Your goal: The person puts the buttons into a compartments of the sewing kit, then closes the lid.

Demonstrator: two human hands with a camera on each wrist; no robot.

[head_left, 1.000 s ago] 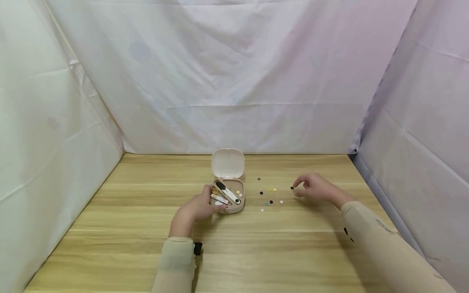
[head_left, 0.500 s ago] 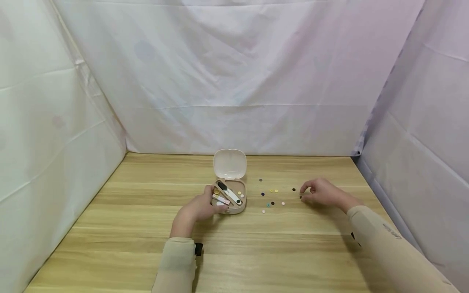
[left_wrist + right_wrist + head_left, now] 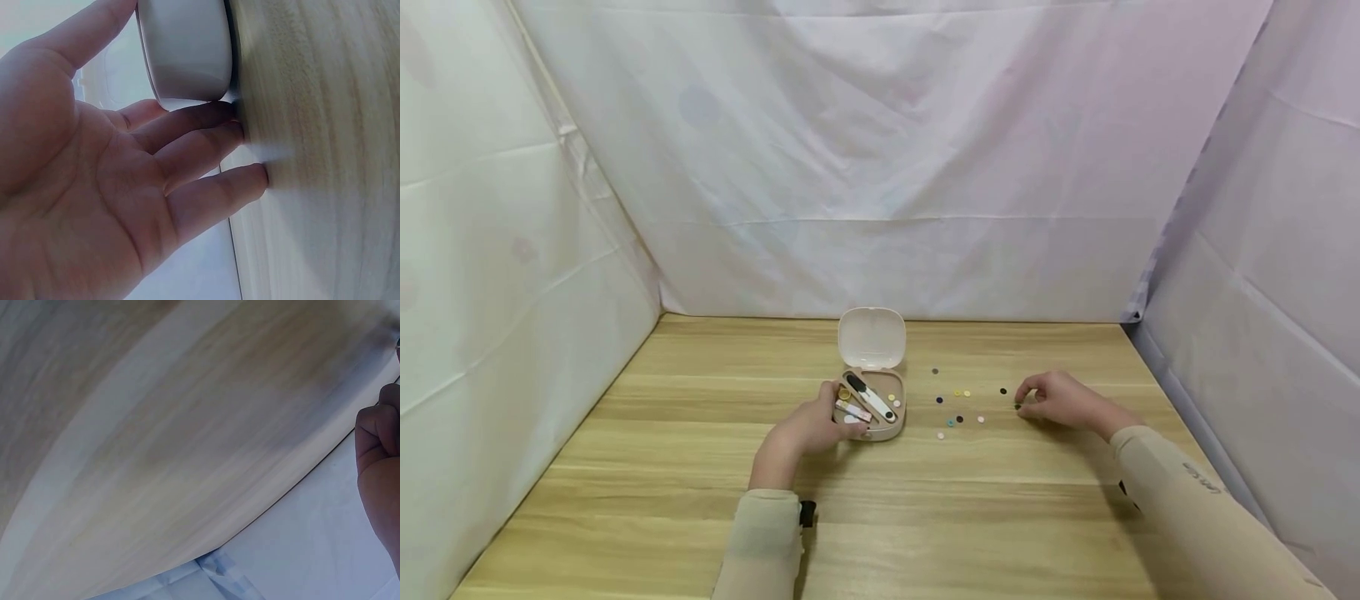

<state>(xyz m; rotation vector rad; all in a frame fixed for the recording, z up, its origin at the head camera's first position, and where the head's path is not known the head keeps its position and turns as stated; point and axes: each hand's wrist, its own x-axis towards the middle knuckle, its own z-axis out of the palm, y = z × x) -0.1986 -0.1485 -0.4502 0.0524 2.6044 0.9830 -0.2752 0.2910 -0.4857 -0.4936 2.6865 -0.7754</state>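
My left hand (image 3: pixel 808 427) grips the left side of a small beige box (image 3: pixel 891 431), thumb at the front and fingers at the side and behind. In the left wrist view, the thumb and fingertips touch the box wall (image 3: pixel 187 50). Its lid (image 3: pixel 872 337) stands up. Inside lie a black-and-white, long-handled tool (image 3: pixel 871 398), a pink-and-white strip (image 3: pixel 853 411), a gold ring-shaped piece (image 3: pixel 845 394) and a few pale buttons (image 3: pixel 893 400). At right, my right hand (image 3: pixel 1056 400) pinches a tiny dark green button (image 3: pixel 1018 406) at the tabletop; the right wrist view shows only curled fingers (image 3: pixel 378 428) at its edge.
Between box and right hand, several loose buttons lie on the wooden table (image 3: pixel 880 517): a black button (image 3: pixel 1003 391), yellow buttons (image 3: pixel 962 393), a teal button (image 3: pixel 951 422) and pink buttons (image 3: pixel 981 419) among them. White cloth (image 3: pixel 880 167) encloses the back and sides.
My right hand has shifted right and slightly nearer, away from the black button, and its thumb and finger have closed on the green one. The left hand stays on the box.
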